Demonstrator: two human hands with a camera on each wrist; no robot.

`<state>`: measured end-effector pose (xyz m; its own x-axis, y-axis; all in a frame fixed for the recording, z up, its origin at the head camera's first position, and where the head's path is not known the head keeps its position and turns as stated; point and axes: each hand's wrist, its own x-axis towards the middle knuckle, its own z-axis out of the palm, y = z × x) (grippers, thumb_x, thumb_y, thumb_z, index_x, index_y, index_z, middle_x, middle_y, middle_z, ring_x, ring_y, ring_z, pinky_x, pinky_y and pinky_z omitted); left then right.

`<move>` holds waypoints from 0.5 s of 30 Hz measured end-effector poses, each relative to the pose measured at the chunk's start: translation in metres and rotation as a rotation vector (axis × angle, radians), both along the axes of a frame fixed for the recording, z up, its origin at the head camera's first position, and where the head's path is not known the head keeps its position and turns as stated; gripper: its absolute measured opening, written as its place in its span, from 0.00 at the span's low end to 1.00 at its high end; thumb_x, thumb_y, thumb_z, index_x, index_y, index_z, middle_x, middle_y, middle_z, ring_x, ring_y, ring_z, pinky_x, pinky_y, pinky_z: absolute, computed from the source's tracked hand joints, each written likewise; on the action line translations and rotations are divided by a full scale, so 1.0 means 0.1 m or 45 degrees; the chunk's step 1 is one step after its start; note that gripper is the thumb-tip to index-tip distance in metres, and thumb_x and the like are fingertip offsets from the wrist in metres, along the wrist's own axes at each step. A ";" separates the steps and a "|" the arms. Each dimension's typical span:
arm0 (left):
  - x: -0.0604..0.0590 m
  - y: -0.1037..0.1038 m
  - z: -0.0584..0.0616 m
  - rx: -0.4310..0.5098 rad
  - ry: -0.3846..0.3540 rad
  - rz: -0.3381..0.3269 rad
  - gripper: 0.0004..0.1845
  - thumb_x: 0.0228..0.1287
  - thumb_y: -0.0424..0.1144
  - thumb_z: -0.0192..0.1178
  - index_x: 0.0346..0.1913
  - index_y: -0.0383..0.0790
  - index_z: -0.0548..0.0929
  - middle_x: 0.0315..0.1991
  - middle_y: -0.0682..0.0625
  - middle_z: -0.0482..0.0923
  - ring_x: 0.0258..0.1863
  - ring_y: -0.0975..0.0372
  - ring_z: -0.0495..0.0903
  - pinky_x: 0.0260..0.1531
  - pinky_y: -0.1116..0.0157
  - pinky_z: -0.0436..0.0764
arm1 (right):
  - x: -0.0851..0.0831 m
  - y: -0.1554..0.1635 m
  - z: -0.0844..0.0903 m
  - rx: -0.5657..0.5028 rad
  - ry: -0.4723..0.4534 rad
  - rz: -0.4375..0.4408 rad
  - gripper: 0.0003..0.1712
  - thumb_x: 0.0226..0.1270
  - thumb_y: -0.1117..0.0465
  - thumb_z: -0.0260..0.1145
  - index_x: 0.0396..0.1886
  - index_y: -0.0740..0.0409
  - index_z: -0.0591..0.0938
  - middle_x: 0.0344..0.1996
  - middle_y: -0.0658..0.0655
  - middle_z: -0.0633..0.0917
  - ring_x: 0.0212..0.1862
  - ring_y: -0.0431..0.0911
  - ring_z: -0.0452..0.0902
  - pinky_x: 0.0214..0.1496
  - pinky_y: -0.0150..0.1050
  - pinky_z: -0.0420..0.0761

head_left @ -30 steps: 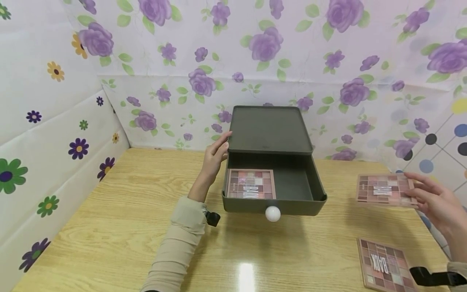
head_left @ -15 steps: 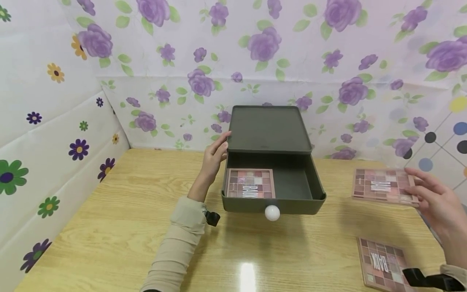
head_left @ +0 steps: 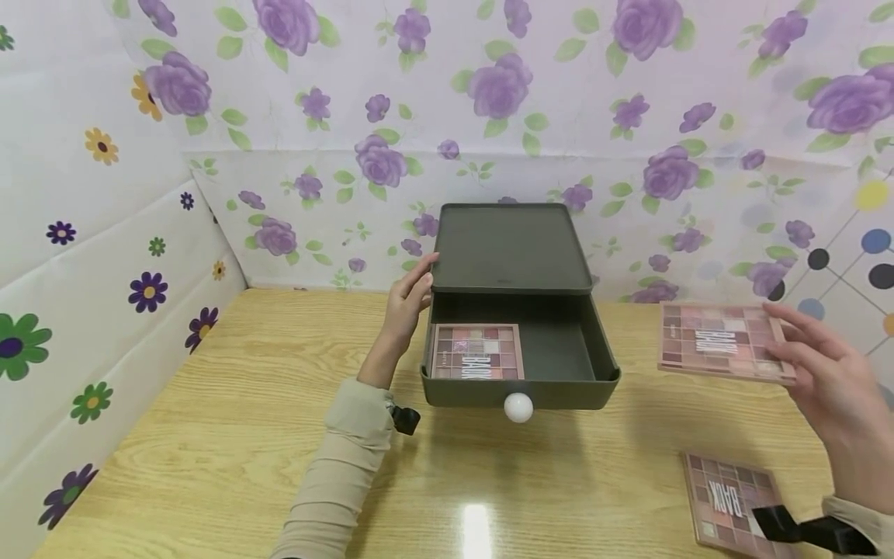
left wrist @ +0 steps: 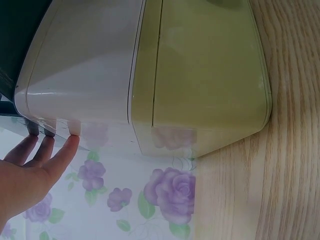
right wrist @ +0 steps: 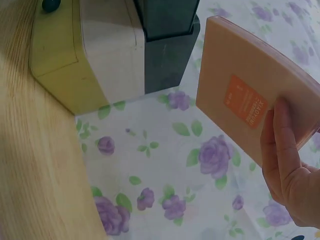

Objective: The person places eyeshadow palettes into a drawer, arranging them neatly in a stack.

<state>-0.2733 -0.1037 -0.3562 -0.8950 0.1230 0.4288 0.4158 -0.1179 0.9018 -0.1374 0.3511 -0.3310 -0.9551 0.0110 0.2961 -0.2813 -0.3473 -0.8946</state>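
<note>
At the centre of the head view stands a dark green drawer unit (head_left: 513, 247), its top drawer (head_left: 559, 394) pulled out by a white round knob (head_left: 518, 407). An eyeshadow palette (head_left: 476, 351) lies in the drawer's left half. Straight fingertips of my left hand (head_left: 403, 310) touch the unit's left side; the left wrist view shows them against the white tier (left wrist: 85, 65). To the drawer's right, my right hand (head_left: 834, 380) pinches another palette (head_left: 719, 341) by its right edge, raised above the table. Its pink underside (right wrist: 225, 65) bears an orange label.
A third palette (head_left: 729, 497) lies on the wooden table (head_left: 230, 435) at the front right, partly behind the right wrist strap. Below the white tier is a yellow-green tier (left wrist: 210, 65). Floral sheeting (head_left: 314, 217) rises behind the table.
My right hand has carried its palette slightly left and up, toward the drawer. My left hand has stayed at the unit's side.
</note>
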 end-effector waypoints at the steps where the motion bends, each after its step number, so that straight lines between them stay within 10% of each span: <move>1: 0.00 0.00 0.00 -0.002 -0.005 0.002 0.25 0.66 0.40 0.45 0.64 0.33 0.67 0.66 0.48 0.60 0.45 0.62 0.70 0.48 0.56 0.71 | 0.00 -0.02 0.01 0.001 0.004 0.008 0.26 0.66 0.78 0.45 0.61 0.58 0.71 0.47 0.53 0.74 0.40 0.43 0.80 0.35 0.33 0.79; 15: 0.00 0.01 0.00 0.028 0.008 -0.013 0.25 0.66 0.39 0.45 0.63 0.32 0.66 0.66 0.47 0.60 0.40 0.66 0.74 0.44 0.63 0.73 | -0.02 -0.25 0.22 0.028 0.099 0.095 0.28 0.64 0.80 0.43 0.63 0.63 0.67 0.50 0.57 0.73 0.42 0.46 0.79 0.36 0.33 0.79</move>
<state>-0.2734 -0.1029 -0.3564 -0.8911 0.1228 0.4369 0.4200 -0.1419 0.8964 -0.1390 0.3260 -0.3093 -0.9273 -0.0669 0.3684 -0.3239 -0.3502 -0.8789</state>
